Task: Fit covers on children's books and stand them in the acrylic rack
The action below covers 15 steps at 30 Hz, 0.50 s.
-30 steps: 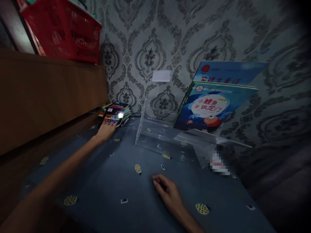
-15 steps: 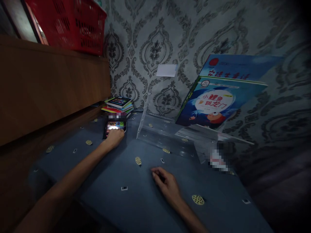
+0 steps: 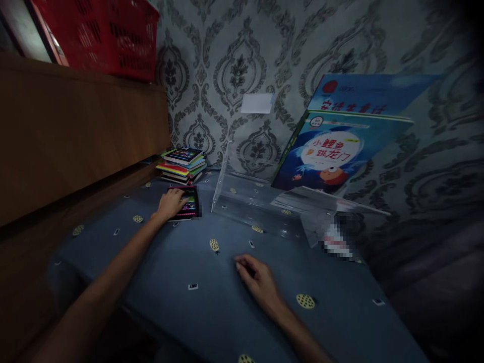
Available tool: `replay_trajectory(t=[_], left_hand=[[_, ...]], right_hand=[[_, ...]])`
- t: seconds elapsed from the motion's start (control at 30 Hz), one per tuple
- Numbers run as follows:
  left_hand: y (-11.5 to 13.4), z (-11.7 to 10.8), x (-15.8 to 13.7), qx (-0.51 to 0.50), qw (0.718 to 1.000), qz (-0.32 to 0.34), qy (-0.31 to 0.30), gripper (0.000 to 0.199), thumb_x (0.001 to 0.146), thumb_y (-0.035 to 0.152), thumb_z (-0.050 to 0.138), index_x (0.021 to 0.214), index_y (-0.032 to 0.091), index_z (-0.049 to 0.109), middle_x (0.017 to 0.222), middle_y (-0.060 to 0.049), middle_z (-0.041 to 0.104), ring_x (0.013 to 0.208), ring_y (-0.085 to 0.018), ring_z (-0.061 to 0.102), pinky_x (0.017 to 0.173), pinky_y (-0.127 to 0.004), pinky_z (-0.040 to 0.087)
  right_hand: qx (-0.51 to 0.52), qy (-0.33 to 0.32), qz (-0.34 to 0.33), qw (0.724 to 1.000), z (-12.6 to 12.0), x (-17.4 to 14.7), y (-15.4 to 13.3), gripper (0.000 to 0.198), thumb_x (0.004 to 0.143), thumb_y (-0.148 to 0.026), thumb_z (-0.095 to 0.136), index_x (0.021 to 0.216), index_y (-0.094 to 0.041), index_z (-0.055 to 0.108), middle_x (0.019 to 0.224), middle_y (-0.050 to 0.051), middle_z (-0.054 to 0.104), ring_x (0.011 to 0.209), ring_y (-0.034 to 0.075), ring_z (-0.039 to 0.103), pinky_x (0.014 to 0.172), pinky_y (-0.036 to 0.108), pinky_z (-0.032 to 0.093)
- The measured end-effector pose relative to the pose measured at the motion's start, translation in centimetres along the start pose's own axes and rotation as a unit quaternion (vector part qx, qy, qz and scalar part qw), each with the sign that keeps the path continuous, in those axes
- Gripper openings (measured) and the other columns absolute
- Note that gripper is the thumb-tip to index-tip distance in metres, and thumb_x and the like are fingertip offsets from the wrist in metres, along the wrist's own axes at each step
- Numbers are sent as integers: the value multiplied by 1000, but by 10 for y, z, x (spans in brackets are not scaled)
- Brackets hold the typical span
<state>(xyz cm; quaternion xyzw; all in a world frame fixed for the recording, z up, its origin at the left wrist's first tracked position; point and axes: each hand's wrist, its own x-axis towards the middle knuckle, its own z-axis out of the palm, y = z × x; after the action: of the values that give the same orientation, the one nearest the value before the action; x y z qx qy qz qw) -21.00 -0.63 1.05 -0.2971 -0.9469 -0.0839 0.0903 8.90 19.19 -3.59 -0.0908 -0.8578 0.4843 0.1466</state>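
My left hand (image 3: 171, 202) lies over the left part of a dark book (image 3: 191, 205) with a colourful cover, its fingers spread across the top. The thumb is hidden. The book rests flat on the patterned cloth, just in front of a stack of books (image 3: 181, 169). My right hand (image 3: 257, 277) rests on the blue-grey tablecloth (image 3: 227, 312) with fingers loosely curled and a gap between thumb and forefinger; nothing shows in it. Beyond it stands a clear plastic stand (image 3: 242, 209).
Two large blue picture books (image 3: 328, 151) lean toward the patterned wall at the right. A white label (image 3: 257, 103) shows above the clear stand. At the left, a red plastic basket (image 3: 132, 45) sits on a wooden cabinet (image 3: 86, 131).
My left hand has shifted from the dark book's right side to its left side. The book now lies slightly further right and turned. My right hand has stayed in place.
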Motion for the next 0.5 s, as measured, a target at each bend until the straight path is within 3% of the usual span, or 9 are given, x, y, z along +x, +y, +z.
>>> replay_trajectory(t=[0.1, 0.23, 0.5], left_hand=[[-30, 10, 20, -13, 999, -51, -2, 55, 100, 48, 45, 144, 15, 49, 152, -19, 51, 138, -31, 49, 106, -44, 45], [-53, 21, 41, -30, 998, -55, -32, 60, 98, 51, 45, 144, 14, 50, 147, -18, 57, 133, -31, 55, 107, -42, 44], [-57, 23, 40, -16, 999, -37, -31, 69, 93, 62, 44, 142, 15, 55, 145, -17, 57, 133, -35, 51, 107, -45, 43]], right_hand=[[4, -3, -5, 1000, 0, 1, 1, 34, 89, -46, 53, 95, -19, 72, 76, 4, 69, 69, 18, 63, 63, 27, 46], [-2, -2, -8, 1000, 0, 1, -1, 30, 89, -42, 54, 93, -19, 73, 75, 3, 69, 67, 18, 62, 62, 27, 45], [28, 3, 4, 1000, -2, 1, -6, 24, 87, -37, 55, 90, -20, 72, 79, 3, 71, 71, 18, 63, 66, 27, 48]])
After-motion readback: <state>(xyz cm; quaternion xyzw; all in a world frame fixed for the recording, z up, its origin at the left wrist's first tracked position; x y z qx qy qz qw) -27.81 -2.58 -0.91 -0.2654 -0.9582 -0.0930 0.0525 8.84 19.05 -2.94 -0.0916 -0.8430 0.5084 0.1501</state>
